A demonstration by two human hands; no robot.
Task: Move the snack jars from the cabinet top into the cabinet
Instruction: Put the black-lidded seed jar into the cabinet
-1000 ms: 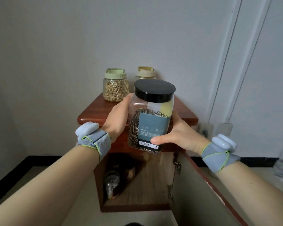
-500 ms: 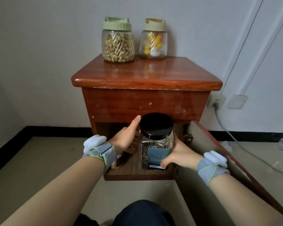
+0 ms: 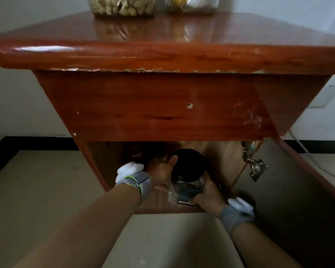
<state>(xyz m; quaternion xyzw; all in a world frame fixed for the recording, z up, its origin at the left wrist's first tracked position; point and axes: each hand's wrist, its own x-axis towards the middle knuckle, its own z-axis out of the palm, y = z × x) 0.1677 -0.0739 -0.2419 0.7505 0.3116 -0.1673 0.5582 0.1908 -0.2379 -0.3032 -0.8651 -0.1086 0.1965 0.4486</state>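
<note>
The black-lidded jar (image 3: 187,177) is clasped between the left hand (image 3: 161,172) and right hand (image 3: 209,195), inside the cabinet (image 3: 162,105) opening.

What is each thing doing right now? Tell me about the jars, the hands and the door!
Black-lidded jar: lid on, upright, held inside the cabinet.
Left hand: gripping that jar's side.
Right hand: gripping its other side.
Cabinet door: open.
Nut jar: on the cabinet top.
Yellow-snack jar: on the cabinet top.
</note>
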